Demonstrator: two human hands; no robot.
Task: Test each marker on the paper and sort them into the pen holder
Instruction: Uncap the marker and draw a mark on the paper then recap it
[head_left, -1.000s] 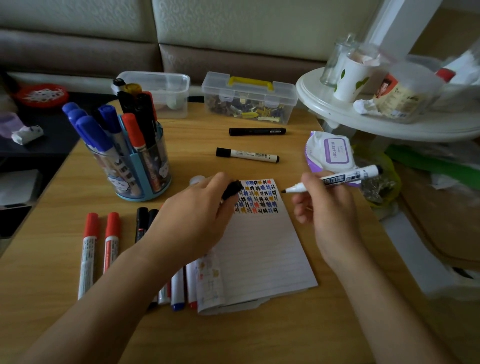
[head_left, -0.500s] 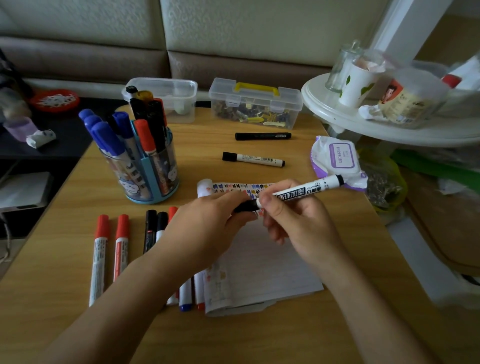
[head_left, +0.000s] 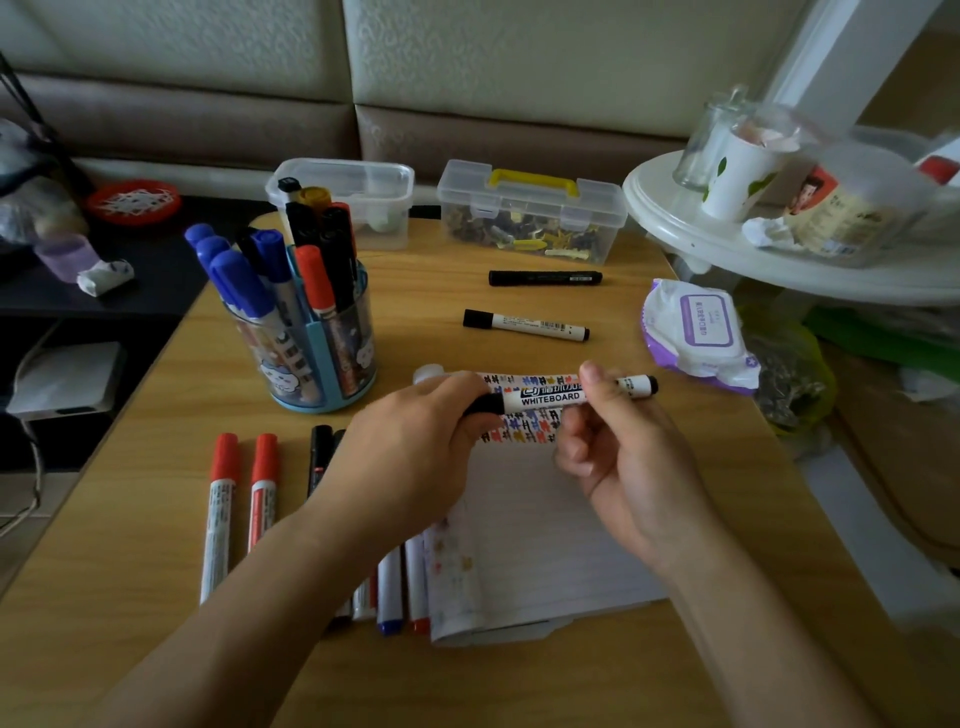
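Observation:
Both hands hold one white whiteboard marker level above the lined paper pad. My left hand grips its black cap end. My right hand pinches the barrel with thumb and fingers. The blue pen holder stands at the left, filled with several blue, red and black markers. Two red-capped markers and more markers lie left of the pad, partly under my left arm. Two black markers lie beyond the pad.
A clear tub and a clear box with a yellow handle stand at the table's far edge. A wet-wipe pack lies at the right edge. A white round shelf with cups overhangs the right.
The cap in my left hand and the uncapped marker in my right came together. The cap now sits on the tip, and the marker lies level between both hands.

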